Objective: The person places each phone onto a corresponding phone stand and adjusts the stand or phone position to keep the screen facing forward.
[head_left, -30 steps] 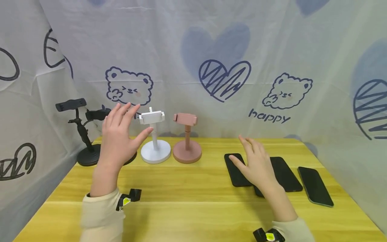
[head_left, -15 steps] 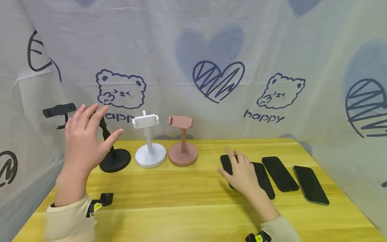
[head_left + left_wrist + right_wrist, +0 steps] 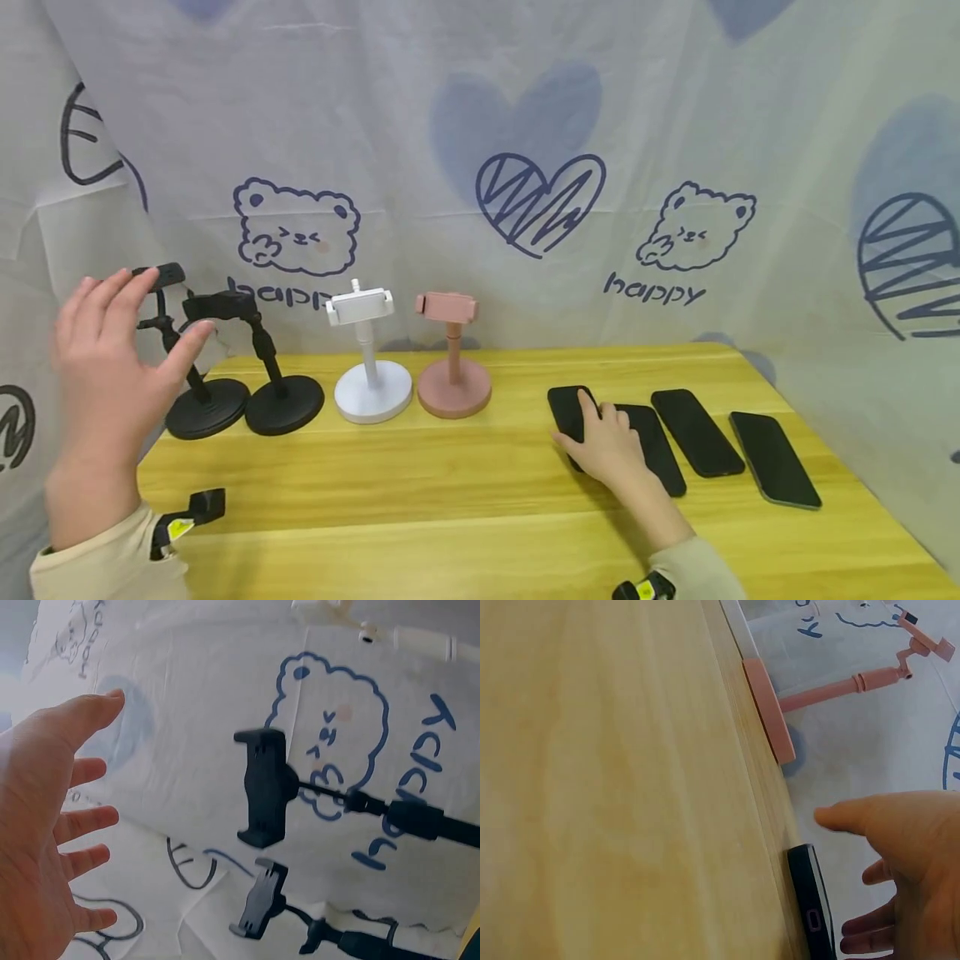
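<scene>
My right hand (image 3: 611, 446) hovers over the leftmost black phone (image 3: 564, 407), which lies flat on the table. In the right wrist view, the thumb and fingers are spread above and beside that phone (image 3: 810, 904), the thumb apart from it. A second phone (image 3: 654, 442) lies partly behind the hand. My left hand (image 3: 112, 375) is raised at the left, fingers spread and holding nothing. Behind it stand two black phone stands, the nearer one (image 3: 283, 404) and the outer one (image 3: 206, 408), partly covered by the hand. Both clamps also show in the left wrist view.
A white phone stand (image 3: 372, 392) and a pink phone stand (image 3: 454, 392) stand along the back of the wooden table (image 3: 420, 483). Two more phones, one (image 3: 697, 433) and another (image 3: 776, 460), lie at the right. A printed curtain (image 3: 525, 275) hangs close behind.
My left hand has moved left, uncovering the nearer black stand. My right hand has come down and left over the leftmost phone. The head view has shifted slightly.
</scene>
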A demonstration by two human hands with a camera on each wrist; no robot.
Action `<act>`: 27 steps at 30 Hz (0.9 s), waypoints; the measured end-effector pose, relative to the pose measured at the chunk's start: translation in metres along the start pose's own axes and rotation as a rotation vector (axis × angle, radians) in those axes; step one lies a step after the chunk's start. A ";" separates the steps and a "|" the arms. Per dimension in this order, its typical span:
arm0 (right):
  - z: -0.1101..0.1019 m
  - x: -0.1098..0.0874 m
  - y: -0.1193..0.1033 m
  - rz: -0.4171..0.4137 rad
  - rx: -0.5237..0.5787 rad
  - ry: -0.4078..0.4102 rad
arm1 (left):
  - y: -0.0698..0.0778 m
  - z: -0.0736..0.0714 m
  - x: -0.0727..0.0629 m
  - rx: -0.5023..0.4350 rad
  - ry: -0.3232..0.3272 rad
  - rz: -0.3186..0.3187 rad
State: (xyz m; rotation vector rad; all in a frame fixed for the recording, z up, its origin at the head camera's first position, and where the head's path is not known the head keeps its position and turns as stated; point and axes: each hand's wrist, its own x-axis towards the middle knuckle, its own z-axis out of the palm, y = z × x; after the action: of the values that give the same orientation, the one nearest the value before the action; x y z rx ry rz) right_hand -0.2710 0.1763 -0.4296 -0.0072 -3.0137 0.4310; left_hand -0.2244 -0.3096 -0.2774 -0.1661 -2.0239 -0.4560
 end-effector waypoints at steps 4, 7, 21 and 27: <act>0.001 0.007 -0.001 0.026 0.014 -0.032 | -0.013 -0.011 0.000 0.039 -0.007 -0.062; 0.001 0.013 -0.003 0.051 0.033 -0.054 | -0.021 -0.017 -0.002 0.040 -0.025 -0.117; 0.007 0.038 -0.009 0.165 0.037 -0.148 | -0.037 -0.022 -0.009 -0.016 0.024 -0.158; 0.001 0.048 -0.013 0.181 0.044 -0.211 | -0.041 -0.021 -0.006 -0.014 0.031 -0.147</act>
State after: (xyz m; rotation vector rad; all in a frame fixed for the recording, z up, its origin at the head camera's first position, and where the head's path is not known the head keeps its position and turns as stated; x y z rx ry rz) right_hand -0.3186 0.1642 -0.4218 -0.2477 -3.2230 0.5472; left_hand -0.2168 -0.3546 -0.2839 -0.0185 -2.0110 -0.5612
